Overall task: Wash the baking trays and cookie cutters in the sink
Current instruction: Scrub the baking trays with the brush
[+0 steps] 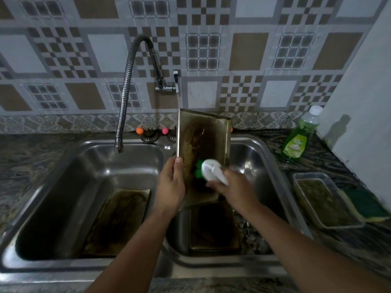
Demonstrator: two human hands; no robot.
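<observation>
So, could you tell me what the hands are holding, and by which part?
The left hand grips the upright baking tray by its left rim. The right hand holds the scrub brush by its white handle.

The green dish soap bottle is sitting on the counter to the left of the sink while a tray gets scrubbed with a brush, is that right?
Not quite. The head view shows the green dish soap bottle on the counter to the right of the sink, near the wall, not the left. The rest holds: the left hand holds the tray upright while the right hand scrubs it with the brush.
</observation>
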